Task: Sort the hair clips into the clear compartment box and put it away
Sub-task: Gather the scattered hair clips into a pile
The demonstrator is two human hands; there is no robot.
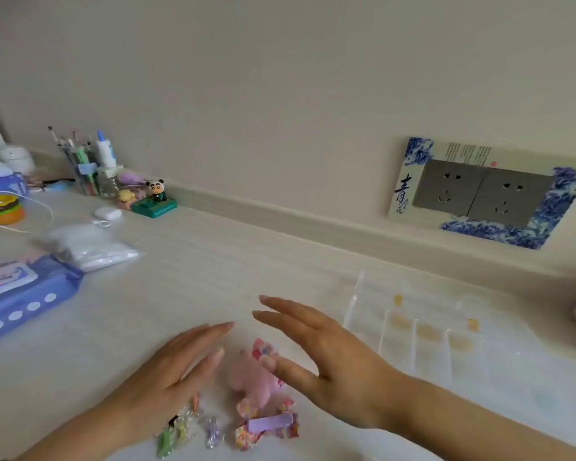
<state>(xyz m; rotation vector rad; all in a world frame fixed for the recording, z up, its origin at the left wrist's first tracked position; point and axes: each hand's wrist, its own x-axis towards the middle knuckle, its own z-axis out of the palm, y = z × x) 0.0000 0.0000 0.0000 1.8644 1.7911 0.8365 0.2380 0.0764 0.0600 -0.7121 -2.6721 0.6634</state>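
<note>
Pale desk [213,267], hair clips [256,394] between open hands

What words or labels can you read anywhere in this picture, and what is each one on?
"青": large black brush character on the left edge of the blue-and-white outlet frame; the smaller characters beside and below it are too blurred to read.
Columns of fine print along the frame's top edge: too small to read.
Blue wipes pack: printing on its white label is blurred, unreadable.
Glue bottle and green figurine base: no legible text.
</note>
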